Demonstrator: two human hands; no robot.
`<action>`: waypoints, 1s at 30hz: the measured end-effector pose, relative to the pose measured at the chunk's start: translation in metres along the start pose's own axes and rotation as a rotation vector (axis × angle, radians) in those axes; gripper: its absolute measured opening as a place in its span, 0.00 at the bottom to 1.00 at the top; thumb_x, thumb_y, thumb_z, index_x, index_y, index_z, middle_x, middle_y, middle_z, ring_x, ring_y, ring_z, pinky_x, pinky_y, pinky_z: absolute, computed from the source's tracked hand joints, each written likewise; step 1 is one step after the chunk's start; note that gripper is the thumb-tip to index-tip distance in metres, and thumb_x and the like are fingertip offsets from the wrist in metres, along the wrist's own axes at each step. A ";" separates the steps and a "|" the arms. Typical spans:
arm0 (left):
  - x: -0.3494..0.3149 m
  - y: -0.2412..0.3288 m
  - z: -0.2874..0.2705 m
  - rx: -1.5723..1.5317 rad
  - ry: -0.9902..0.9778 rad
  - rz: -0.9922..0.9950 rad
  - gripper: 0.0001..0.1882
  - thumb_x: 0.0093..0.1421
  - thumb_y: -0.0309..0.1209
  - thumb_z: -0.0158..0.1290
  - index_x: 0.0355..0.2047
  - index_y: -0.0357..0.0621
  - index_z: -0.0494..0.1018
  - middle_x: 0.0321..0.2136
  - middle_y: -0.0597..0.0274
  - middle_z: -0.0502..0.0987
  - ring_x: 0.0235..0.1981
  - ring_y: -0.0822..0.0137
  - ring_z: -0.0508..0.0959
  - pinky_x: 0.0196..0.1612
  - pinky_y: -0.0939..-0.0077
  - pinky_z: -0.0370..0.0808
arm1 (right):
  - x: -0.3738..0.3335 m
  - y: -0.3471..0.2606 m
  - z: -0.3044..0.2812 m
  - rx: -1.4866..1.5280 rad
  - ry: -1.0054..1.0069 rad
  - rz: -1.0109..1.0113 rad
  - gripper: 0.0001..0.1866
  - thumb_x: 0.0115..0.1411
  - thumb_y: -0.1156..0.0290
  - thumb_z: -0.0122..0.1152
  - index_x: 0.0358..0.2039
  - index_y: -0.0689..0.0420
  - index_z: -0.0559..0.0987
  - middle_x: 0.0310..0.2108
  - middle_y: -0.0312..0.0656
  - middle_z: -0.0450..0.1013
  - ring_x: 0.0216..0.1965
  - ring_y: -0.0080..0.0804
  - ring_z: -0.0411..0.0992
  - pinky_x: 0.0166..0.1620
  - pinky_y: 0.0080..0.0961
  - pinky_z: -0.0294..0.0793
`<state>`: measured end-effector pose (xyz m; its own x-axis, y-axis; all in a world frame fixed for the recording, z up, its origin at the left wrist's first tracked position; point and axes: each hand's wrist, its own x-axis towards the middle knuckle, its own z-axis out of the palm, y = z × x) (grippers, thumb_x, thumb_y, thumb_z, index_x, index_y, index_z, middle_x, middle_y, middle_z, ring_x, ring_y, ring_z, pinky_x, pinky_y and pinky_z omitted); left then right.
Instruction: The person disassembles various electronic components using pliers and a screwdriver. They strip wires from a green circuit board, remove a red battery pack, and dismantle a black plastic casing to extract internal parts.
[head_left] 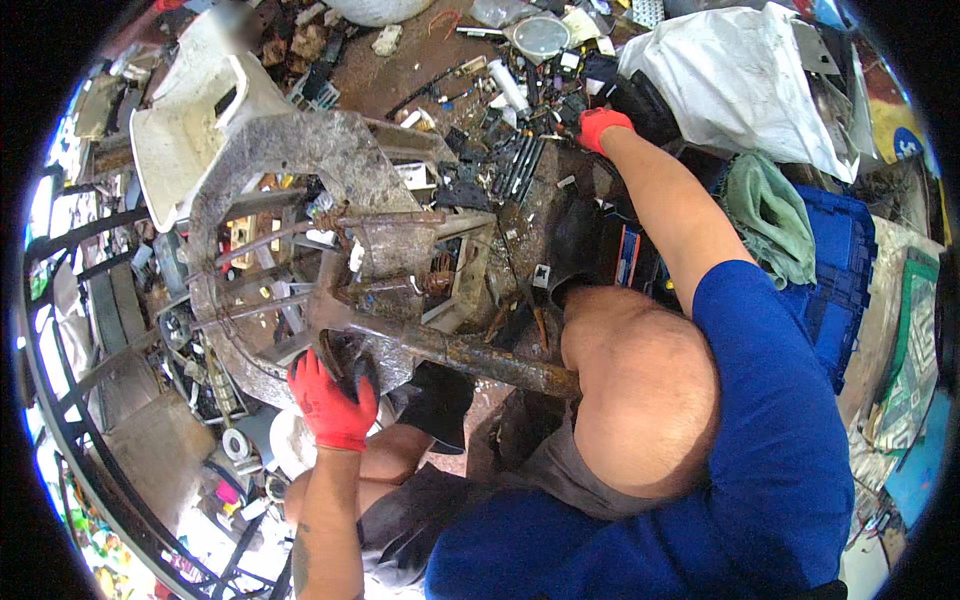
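Observation:
My left hand (333, 405), in a red glove with dark fingertips, is at the near edge of a grey metal frame. Its fingers are curled around a dark curved piece (343, 352), whose kind I cannot make out. Stretched far forward, my right hand (602, 130), also red-gloved, reaches into a pile of small dark scrap (555, 120). Its fingers look bent and closed; what they touch is hidden. A hammer-like tool with a long rusty shaft (480, 355) lies across the frame, its end by my right knee.
A white plastic chair part (190, 130) stands at the far left. White sacking (735, 80) lies at the far right, above a green cloth (768, 215) and a blue crate (835, 270). Black metal bars (75, 390) curve along the left. Mixed scrap litters the ground.

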<state>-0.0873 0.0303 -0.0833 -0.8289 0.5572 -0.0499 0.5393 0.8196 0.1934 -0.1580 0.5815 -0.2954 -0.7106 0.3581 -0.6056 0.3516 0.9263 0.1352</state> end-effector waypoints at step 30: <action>0.003 0.029 -0.017 0.117 0.015 -0.181 0.32 0.55 0.47 0.54 0.51 0.32 0.69 0.51 0.44 0.72 0.54 0.46 0.70 0.64 0.50 0.55 | -0.279 0.001 -0.165 2.060 0.047 -0.866 0.18 0.66 0.70 0.53 0.54 0.63 0.72 0.46 0.46 0.75 0.46 0.36 0.76 0.48 0.32 0.79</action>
<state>-0.0770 0.0535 -0.0612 -0.9154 0.3983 -0.0587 0.3945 0.9164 0.0671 -0.0601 0.5014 0.0036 -0.9958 0.0869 -0.0292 -0.0218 -0.5336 -0.8455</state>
